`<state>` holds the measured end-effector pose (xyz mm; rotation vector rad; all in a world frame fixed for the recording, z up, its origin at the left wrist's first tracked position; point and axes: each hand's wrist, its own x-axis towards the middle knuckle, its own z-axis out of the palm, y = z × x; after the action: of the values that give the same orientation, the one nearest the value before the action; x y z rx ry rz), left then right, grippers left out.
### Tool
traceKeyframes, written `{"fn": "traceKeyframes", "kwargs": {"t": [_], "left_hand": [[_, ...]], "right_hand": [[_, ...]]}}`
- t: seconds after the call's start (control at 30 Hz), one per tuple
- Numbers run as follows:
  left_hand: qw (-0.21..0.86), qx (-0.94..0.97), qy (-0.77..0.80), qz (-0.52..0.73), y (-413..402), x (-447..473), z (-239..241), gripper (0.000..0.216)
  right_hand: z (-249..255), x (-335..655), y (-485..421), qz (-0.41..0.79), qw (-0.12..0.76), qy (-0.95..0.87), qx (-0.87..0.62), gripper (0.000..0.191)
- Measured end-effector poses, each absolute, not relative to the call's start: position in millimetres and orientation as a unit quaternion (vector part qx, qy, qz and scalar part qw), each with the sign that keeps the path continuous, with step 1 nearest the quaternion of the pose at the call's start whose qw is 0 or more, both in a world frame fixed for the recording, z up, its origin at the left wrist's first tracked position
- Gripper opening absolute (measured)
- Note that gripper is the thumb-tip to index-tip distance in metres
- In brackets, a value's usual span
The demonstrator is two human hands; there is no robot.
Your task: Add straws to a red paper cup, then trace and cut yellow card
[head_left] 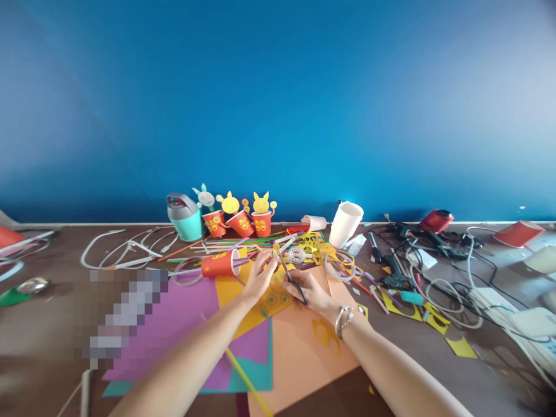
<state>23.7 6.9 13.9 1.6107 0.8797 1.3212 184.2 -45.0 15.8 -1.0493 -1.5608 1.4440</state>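
My right hand (310, 291), with a silver bracelet on the wrist, grips black scissors (292, 279) whose blades point up and left. My left hand (259, 277) pinches a small piece of yellow paper at the scissor tips. Both hands rest over a yellow sheet printed with round shapes (271, 298). That sheet lies on orange paper (299, 347) and purple paper (186, 318). A red paper cup (220, 264) lies on its side just left of my left hand.
Three red cups with yellow paper animal faces (240, 219) stand by the blue wall, beside a teal bottle (185, 217). A white cup (345, 225), a glue gun (397, 272), tangled cables (452, 289), straws and tape rings litter the brown table (52, 324).
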Motion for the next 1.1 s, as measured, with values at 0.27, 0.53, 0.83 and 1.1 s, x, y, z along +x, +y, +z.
{"fn": "traceKeyframes", "kwargs": {"t": [0.27,0.53,0.83,1.1], "left_hand": [[0.429,0.642,0.353,0.529,7.4,23.6,12.4,0.031],[0.447,0.633,0.353,0.525,8.2,23.0,11.4,0.03],[0.433,0.645,0.351,0.523,8.7,21.8,12.0,0.029],[0.451,0.638,0.35,0.517,6.6,22.3,16.5,0.029]], "right_hand": [[12.4,184.9,-44.5,0.547,0.37,-0.62,-0.423,0.034],[14.8,184.1,-45.2,0.538,0.374,-0.626,-0.423,0.035],[12.6,184.9,-43.8,0.509,0.365,-0.644,-0.439,0.033],[7.7,185.3,-42.5,0.506,0.367,-0.64,-0.447,0.032]]}}
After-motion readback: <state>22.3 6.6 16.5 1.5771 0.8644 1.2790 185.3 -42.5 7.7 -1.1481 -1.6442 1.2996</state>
